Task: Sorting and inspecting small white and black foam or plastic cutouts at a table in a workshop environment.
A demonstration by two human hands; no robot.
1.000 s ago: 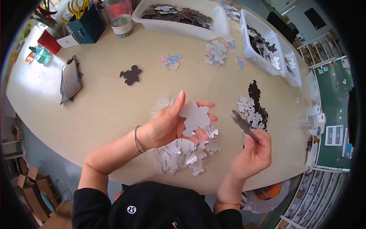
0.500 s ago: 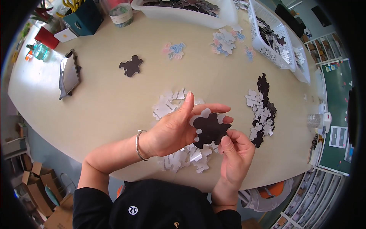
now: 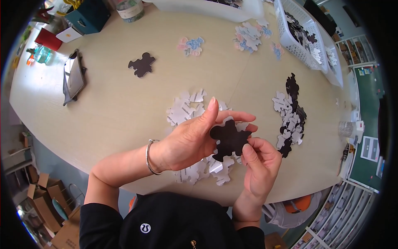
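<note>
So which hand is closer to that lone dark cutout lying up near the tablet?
The left hand. It is nearer the table's middle, below and right of the lone dark cutout, while the right hand sits farther right and closer to the person.

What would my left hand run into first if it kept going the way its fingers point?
Probably the row of white and black cutouts on the table; left hand points right, though depth is unclear.
</note>
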